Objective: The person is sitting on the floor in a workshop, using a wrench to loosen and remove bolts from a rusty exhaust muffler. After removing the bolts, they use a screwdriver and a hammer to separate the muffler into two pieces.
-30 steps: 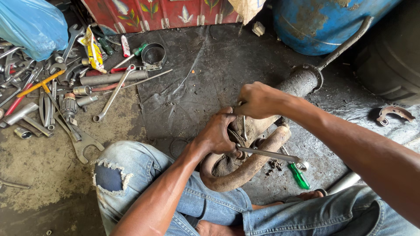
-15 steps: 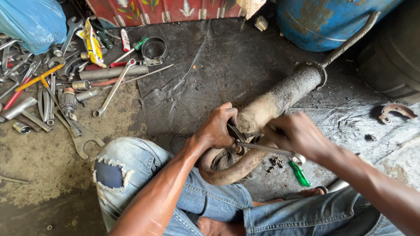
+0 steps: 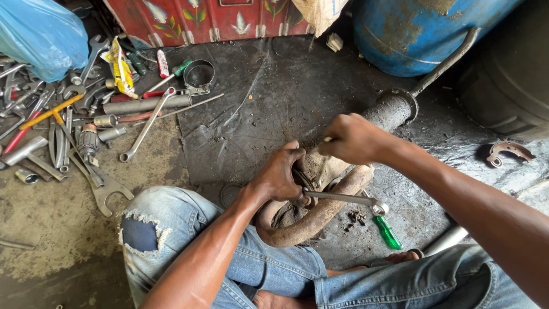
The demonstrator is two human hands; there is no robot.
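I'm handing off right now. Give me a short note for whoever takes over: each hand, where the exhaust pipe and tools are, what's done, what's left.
Left hand: closed on the joint where the rusty curved exhaust pipe meets the grimy cylindrical muffler, steadying it.
Right hand: closed in a grip on something small above the joint; what it is cannot be told.
Silver ratchet wrench: sits on the joint, handle pointing right, no hand on the handle.
Green-handled screwdriver: on the floor by the wrench head, next to small dark bits.
Spare spanners and sockets: spread at far left.
Done: wrench placed. Left: pipe and muffler remain joined.
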